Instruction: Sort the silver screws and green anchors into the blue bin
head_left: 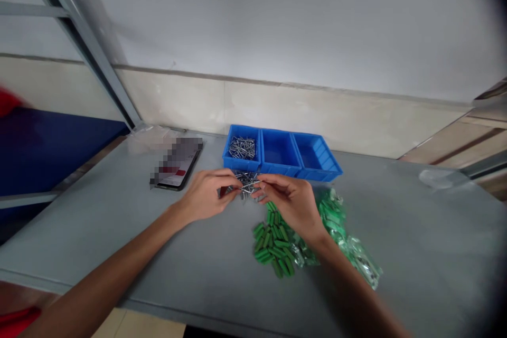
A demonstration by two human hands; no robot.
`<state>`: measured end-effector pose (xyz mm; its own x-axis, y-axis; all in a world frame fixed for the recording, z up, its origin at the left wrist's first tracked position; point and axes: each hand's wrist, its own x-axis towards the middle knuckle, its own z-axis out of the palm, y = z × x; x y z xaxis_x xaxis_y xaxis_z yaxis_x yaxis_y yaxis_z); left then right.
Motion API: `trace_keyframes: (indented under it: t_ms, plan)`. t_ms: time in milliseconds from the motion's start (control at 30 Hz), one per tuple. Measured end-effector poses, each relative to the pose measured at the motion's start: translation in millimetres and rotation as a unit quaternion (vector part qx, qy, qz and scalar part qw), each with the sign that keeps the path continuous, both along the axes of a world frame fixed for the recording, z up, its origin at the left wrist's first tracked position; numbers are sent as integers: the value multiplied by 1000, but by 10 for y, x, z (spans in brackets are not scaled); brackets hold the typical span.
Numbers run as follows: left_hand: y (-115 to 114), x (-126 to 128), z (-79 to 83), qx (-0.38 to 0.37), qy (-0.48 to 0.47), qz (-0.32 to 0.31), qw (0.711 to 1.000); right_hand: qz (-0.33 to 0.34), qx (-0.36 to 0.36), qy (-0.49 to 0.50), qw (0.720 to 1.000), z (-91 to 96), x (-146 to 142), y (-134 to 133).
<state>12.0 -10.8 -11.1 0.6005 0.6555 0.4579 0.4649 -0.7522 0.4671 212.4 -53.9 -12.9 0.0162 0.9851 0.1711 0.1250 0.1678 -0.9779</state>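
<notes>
Left hand and right hand pinch thin metal pins above a loose pile near the bench's back edge

Fingers of both hands clench close together on the slender pins; a blue three-part bin sits just behind, with more pins in its left compartment, green plastic plugs below the right hand, and a phone farther left

No legible text, labels or numbers found, phone screen at nine o'clock pixelated, plastic bags at four o'clock showing no readable print

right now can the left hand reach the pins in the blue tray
Probably yes: the left hand sits close to the pins in the blue tray, only its low wall between.
</notes>
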Motion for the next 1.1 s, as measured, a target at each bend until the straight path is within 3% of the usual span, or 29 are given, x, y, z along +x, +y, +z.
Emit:
trace_keyframes:
  t_ms: [433,767,967,1100]
  plan:
    - [-2,9,5,-14,-46,-4,999,-10,3,-40,999,-15,-4,-1]
    - [2,6,100,-94,-106,-2,990,54,-42,-109,992,57,-25,-55]
    - [-4,4,93,-91,-93,3,991,87,-22,-115,989,37,-53,-90]
    - [3,-13,89,-70,-83,-1,994,71,6,-99,993,41,-52,-88]
